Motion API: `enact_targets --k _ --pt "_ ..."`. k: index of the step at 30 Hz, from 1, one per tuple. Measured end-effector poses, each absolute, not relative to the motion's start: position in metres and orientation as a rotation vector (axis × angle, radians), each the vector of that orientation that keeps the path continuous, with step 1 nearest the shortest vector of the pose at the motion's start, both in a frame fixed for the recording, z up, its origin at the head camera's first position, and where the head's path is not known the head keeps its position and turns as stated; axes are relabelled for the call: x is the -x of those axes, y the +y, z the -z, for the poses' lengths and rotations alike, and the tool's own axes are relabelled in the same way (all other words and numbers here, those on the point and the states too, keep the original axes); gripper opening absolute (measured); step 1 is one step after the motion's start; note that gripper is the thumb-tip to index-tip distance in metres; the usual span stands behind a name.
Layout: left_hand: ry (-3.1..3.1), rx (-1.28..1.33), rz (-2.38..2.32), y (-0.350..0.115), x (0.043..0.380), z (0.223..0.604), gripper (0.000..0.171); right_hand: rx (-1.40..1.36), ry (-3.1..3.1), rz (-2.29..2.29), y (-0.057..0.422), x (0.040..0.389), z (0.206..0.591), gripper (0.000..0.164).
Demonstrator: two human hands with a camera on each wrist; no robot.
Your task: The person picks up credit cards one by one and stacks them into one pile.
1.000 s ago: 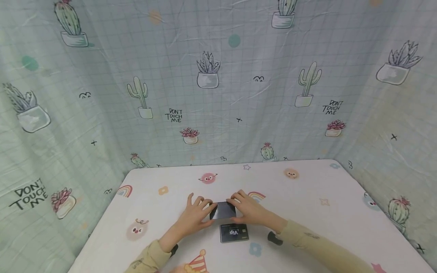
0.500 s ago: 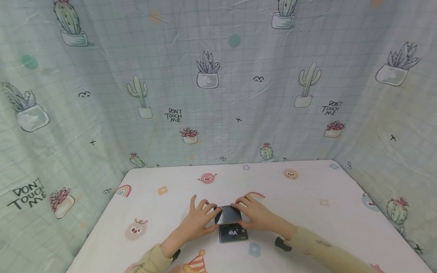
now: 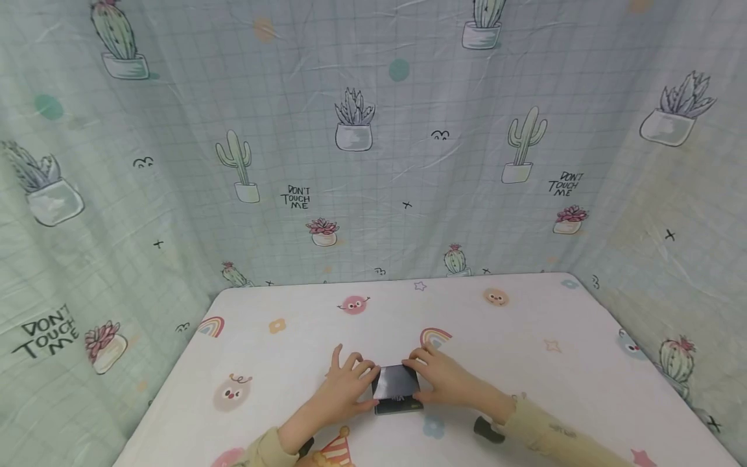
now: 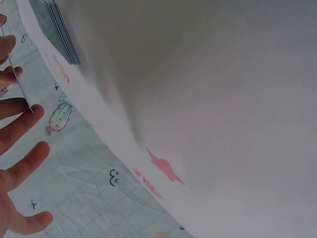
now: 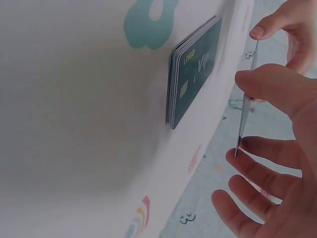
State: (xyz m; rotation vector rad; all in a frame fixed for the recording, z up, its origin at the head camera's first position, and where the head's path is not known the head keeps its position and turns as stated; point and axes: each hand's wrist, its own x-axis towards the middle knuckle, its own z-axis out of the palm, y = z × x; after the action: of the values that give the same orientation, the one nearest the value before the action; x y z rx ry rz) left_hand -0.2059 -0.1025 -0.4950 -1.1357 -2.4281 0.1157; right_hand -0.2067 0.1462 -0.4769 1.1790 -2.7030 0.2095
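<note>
Between them, both hands hold one thin dark card point(image 3: 395, 381) by its opposite sides. My left hand point(image 3: 340, 392) pinches its left side, and my right hand point(image 3: 448, 381) pinches the right side with thumb and fingers. Below lies a stack of dark cards point(image 3: 399, 407), its top one printed "Vip", partly covered by the held card in the head view. Seen from the right wrist, the held card point(image 5: 245, 111) appears edge-on, raised clear of the stack point(image 5: 197, 74). The left wrist view catches the layered edge of the stack point(image 4: 62, 32) and the left fingers point(image 4: 25, 124).
The cards lie on a white table point(image 3: 525, 363) with printed faces, rainbows and flowers. A cactus-patterned curtain point(image 3: 403, 162) surrounds its back and sides. A dark wrist strap piece point(image 3: 487, 431) hangs below the right sleeve.
Both hands have brought the held card nearer to the person and slightly right, from behind the stack to over it in the head view. The stack has stayed put.
</note>
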Motion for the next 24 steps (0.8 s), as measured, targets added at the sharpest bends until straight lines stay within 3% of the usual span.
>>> enact_targets --k 24 --pt "-2.450 1.188 -0.034 -0.0958 0.1968 0.4941 0.052 -1.202 -2.764 -0.296 0.1546 0.2005 0.4850 0.058"
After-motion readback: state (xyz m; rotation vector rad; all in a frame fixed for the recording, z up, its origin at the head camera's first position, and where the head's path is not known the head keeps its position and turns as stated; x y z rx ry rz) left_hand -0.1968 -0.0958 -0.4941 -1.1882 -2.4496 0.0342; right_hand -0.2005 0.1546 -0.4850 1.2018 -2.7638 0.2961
